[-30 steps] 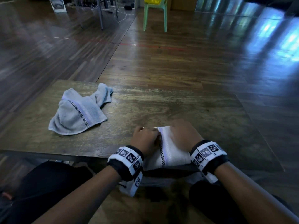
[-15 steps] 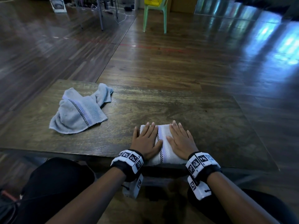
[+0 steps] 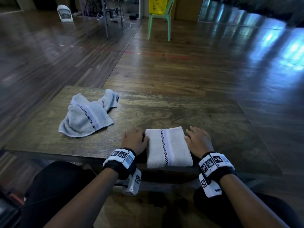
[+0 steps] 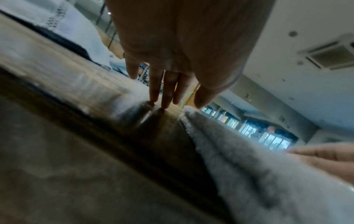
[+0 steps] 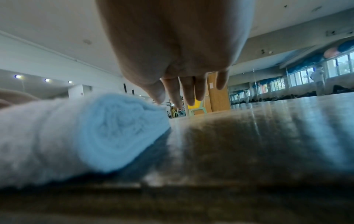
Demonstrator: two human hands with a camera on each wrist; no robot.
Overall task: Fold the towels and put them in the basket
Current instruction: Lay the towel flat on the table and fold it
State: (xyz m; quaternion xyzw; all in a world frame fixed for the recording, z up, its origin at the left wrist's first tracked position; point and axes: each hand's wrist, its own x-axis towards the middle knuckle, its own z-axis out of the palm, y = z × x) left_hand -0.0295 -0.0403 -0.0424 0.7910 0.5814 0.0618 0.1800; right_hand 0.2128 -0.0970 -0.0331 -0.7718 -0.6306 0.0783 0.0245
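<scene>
A folded pale towel with a checked stripe lies at the near edge of the wooden table. My left hand rests flat on the table against the towel's left side, its fingers straight with tips on the wood. My right hand lies flat on the table by the towel's right side, fingers straight and holding nothing. The towel's folded edge shows beside the right hand, and its left edge in the left wrist view. A second, crumpled pale-blue towel lies at the table's far left. A yellow basket sits on a green chair.
The green chair stands on the wooden floor well beyond the table. A white fan and metal stand legs are at the far left of the room. My dark-clad knees sit below the table's near edge.
Both hands slid off the top of the folded towel, left hand to its left side and right hand to its right. The towel now lies uncovered between them.
</scene>
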